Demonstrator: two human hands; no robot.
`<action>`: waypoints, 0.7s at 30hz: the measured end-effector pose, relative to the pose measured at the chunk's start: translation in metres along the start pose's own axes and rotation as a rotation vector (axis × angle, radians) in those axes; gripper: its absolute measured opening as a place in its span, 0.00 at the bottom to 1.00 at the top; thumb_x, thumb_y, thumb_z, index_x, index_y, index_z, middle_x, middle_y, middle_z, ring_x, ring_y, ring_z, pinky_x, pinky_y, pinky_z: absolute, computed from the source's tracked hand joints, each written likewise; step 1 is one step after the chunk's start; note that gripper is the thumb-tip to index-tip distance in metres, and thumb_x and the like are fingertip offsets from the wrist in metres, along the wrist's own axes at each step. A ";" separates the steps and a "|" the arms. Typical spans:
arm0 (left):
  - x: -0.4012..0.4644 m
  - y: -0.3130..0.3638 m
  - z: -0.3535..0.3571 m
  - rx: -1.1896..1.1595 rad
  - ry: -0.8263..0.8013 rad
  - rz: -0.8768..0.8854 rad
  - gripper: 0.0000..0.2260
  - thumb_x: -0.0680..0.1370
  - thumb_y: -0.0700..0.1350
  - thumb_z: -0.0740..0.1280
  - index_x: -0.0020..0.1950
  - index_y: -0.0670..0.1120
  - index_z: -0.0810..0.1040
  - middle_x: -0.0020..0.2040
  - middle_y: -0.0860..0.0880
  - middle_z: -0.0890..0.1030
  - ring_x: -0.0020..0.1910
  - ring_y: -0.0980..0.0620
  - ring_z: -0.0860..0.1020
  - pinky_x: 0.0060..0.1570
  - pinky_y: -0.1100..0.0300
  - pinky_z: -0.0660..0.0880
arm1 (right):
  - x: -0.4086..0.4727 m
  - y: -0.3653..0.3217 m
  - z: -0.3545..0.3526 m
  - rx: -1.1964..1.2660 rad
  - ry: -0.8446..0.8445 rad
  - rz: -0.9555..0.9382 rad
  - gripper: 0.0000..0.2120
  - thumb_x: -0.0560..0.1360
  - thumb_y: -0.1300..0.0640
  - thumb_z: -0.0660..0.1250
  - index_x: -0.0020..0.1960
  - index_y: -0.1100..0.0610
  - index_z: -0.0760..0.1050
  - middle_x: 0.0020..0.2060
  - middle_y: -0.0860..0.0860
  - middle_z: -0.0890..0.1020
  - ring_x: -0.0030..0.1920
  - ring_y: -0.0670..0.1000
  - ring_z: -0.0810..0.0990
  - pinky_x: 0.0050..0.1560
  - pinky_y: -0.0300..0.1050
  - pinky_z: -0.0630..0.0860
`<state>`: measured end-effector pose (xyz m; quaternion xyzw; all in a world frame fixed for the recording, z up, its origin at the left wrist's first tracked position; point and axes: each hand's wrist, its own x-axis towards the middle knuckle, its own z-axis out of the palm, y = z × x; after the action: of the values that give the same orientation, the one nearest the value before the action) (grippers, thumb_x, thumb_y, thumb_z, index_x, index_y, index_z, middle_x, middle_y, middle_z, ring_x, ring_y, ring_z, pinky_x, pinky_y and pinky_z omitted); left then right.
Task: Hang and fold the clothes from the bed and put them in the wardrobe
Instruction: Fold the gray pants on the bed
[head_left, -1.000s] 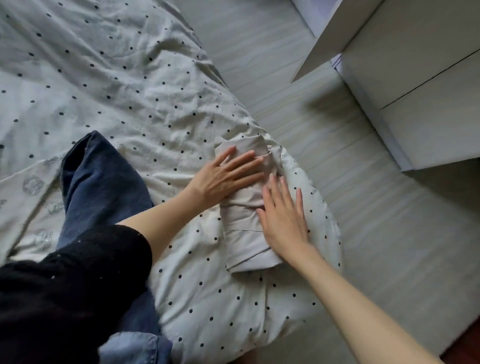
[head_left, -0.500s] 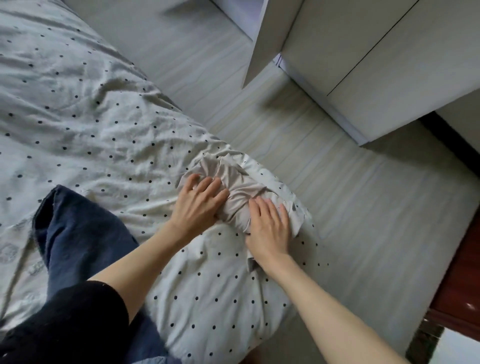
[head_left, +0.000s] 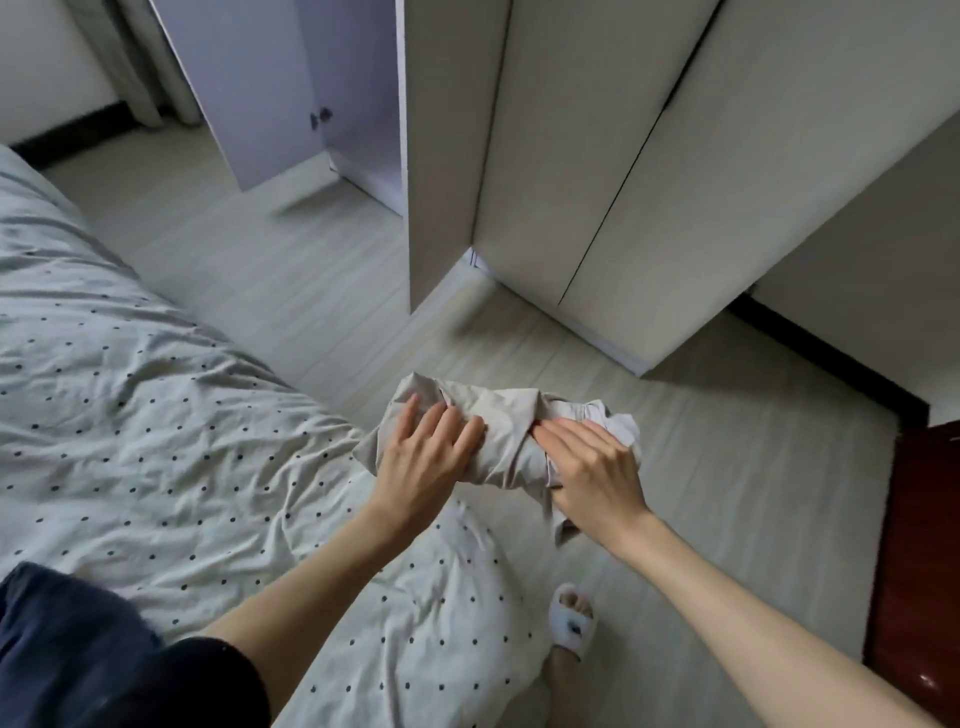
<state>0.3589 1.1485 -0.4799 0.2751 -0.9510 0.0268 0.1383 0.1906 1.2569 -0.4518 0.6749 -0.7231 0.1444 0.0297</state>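
Beige cotton, by the look of it: the folded garment (head_left: 501, 441) is a soft, light bundle held in the air just past the corner of the bed (head_left: 156, 415), above the pale floor (head_left: 701, 493) and in front of the wardrobe (head_left: 597, 208), whose door (head_left: 441, 156) stands open. In the head view, the only one, the left hand (head_left: 423, 462) lies over the bundle's left end with fingers spread on top, and the right hand (head_left: 597, 467) covers its right end, fingers fairly straight; both thumbs are hidden beneath, so the grip probably clamps the cloth from above and below. The bundle's long axis runs left to right across the view, roughly level, with one end toward the bed and the other toward the dark red furniture (head_left: 914, 545). Such cloth is limp and will likely sag or unfold if taken by one end; a loose flap already hangs under the right hand. Support from below at both ends seems wise. A dark blue garment (head_left: 62, 639) waits on the bed.
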 end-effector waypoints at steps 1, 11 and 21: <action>0.034 0.011 -0.007 -0.006 0.032 0.006 0.10 0.69 0.36 0.72 0.49 0.44 0.80 0.42 0.45 0.80 0.41 0.45 0.80 0.49 0.50 0.77 | 0.012 0.028 -0.020 -0.017 0.017 -0.015 0.21 0.54 0.67 0.74 0.47 0.60 0.82 0.45 0.54 0.85 0.46 0.53 0.84 0.49 0.48 0.79; 0.273 0.101 -0.078 -0.006 0.331 -0.059 0.07 0.75 0.38 0.63 0.46 0.45 0.81 0.41 0.46 0.81 0.38 0.46 0.80 0.36 0.55 0.76 | 0.093 0.232 -0.150 -0.042 0.325 0.026 0.24 0.65 0.59 0.66 0.60 0.65 0.76 0.59 0.60 0.79 0.62 0.59 0.77 0.64 0.55 0.70; 0.373 0.074 -0.133 0.137 0.383 -0.106 0.12 0.66 0.38 0.64 0.47 0.44 0.81 0.41 0.46 0.81 0.37 0.46 0.80 0.33 0.57 0.76 | 0.194 0.277 -0.176 -0.066 0.400 -0.013 0.39 0.56 0.60 0.82 0.64 0.67 0.73 0.56 0.63 0.80 0.59 0.63 0.78 0.59 0.64 0.73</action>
<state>0.0502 1.0359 -0.2469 0.3233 -0.8875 0.1359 0.2989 -0.1255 1.1262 -0.2835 0.6360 -0.7028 0.2516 0.1958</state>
